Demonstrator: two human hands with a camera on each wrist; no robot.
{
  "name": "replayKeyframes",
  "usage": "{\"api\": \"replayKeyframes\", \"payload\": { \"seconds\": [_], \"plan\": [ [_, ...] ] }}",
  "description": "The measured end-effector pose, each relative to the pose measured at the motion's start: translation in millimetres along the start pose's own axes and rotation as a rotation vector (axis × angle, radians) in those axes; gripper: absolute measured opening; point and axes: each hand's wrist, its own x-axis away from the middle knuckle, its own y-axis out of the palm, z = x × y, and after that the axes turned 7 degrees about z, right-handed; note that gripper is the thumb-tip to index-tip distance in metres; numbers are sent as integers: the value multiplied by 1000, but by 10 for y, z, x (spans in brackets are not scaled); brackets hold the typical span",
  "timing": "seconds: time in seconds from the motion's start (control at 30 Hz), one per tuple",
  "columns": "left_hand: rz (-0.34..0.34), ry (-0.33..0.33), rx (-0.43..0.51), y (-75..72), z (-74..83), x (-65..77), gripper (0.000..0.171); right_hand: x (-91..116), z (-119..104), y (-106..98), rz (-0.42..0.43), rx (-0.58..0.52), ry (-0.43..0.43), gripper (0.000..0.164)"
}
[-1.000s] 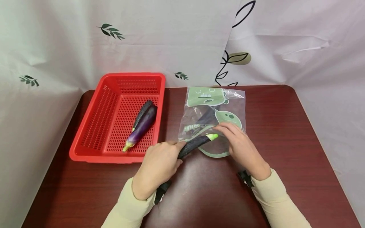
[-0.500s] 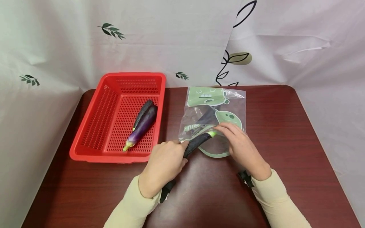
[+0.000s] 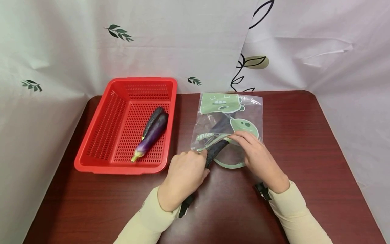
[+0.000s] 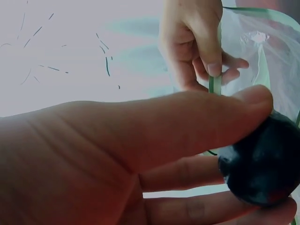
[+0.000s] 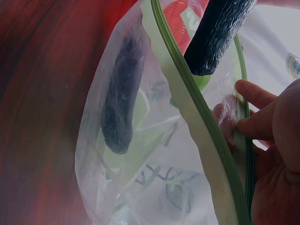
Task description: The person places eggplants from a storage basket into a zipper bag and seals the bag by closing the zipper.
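My left hand point(image 3: 184, 179) grips a dark, bumpy cucumber point(image 3: 217, 149) with a bright green tip. Its rounded end point(image 4: 262, 161) shows between thumb and fingers in the left wrist view. The tip lies inside the mouth of a clear zip bag point(image 3: 251, 106) printed with green cartoon figures. My right hand point(image 3: 259, 156) pinches one side of the bag's mouth and holds it apart from the other green zip edge point(image 5: 201, 108). Through the plastic, another long dark vegetable point(image 5: 124, 93) is visible inside the bag.
A red perforated basket point(image 3: 80, 162) stands to the left, holding a purple eggplant point(image 3: 152, 134) and another dark bumpy cucumber point(image 3: 152, 122). All of it rests on a dark red wooden table point(image 3: 304, 142), with a patterned white cloth point(image 3: 170, 40) hanging behind.
My left hand has moved right, carrying the cucumber, whose green tip has passed from in front of the bag into its mouth. My right hand and the bag have stayed in place.
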Motion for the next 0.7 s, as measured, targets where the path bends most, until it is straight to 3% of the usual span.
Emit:
{"api": "replayKeyframes", "payload": {
  "seconds": [0.7],
  "plan": [
    [47,-12,-45,167,194,-91,40,0,5,30,20,9,-22,65]
  ]
}}
